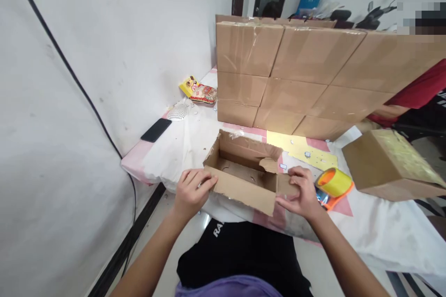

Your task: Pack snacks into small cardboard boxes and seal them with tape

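Observation:
An open, empty cardboard box (244, 174) lies at the near edge of the table (376, 227), its top flaps standing up. My left hand (191, 191) grips the box's near left corner, fingers curled over the wall. My right hand (301, 191) pinches the flap at the box's right end. Just right of that hand sits a tape dispenser with a yellow roll (333, 184).
A wall of stacked sealed cartons (306, 76) stands across the back of the table. A closed box (392, 164) sits at right. A black phone (156, 130), a white round object (177, 112) and snack packets (199, 90) lie at left by the white wall.

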Demonstrator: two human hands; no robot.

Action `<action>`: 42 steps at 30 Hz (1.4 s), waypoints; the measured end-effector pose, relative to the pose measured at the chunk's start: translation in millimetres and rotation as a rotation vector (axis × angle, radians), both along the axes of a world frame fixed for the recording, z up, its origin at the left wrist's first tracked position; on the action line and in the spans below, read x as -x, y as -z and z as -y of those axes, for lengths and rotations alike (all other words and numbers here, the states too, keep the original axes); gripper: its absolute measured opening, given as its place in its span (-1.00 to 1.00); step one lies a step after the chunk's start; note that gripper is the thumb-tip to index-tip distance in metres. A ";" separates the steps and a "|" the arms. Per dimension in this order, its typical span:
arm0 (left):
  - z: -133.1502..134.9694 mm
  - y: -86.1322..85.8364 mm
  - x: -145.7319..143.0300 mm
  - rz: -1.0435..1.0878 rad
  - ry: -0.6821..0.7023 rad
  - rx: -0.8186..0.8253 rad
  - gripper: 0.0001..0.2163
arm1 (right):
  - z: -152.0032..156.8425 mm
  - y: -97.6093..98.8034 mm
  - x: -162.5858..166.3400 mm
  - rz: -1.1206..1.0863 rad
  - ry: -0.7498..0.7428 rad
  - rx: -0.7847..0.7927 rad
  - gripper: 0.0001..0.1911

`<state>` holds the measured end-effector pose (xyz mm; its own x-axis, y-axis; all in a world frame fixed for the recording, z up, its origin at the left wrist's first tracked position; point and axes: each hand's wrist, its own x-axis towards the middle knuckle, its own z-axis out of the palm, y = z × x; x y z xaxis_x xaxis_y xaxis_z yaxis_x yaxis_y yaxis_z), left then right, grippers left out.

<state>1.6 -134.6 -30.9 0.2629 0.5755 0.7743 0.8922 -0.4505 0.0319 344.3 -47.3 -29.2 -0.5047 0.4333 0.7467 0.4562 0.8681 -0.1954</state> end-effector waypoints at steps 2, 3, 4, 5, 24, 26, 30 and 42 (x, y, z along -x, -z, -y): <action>1.9 22.2 -2.5 0.080 -0.021 -0.028 -0.69 | 11.8 29.3 -1.3 -0.117 0.093 0.036 -0.63; 3.2 29.6 -3.9 0.100 -0.033 -0.019 -0.66 | 18.0 42.7 0.2 -0.136 0.134 0.081 -0.67; 4.8 34.1 -5.0 0.108 -0.037 0.001 -0.64 | 23.8 54.3 2.4 -0.141 0.163 0.135 -0.70; 6.3 35.5 -5.4 0.108 -0.031 0.028 -0.61 | 28.8 63.6 4.6 -0.146 0.177 0.182 -0.71; -60.4 -50.4 46.5 -0.213 0.283 0.410 -0.46 | -37.7 -104.8 35.5 0.733 -0.169 0.157 -0.41; -56.9 -37.9 49.5 -0.146 0.256 0.418 -0.45 | -34.2 -96.6 32.0 0.750 -0.139 0.099 -0.41; -50.9 -18.5 54.5 -0.043 0.214 0.416 -0.43 | -36.0 -88.2 23.7 0.792 -0.139 -0.007 -0.44; -54.7 38.7 0.8 0.797 0.250 0.310 -0.41 | -25.3 45.2 17.8 -0.177 0.314 0.444 -0.52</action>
<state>0.8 -79.8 -69.5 -0.1416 0.7873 0.6001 0.4301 -0.4971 0.7536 326.6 -22.0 -74.4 -0.1848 0.8339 0.5201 0.6067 0.5131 -0.6071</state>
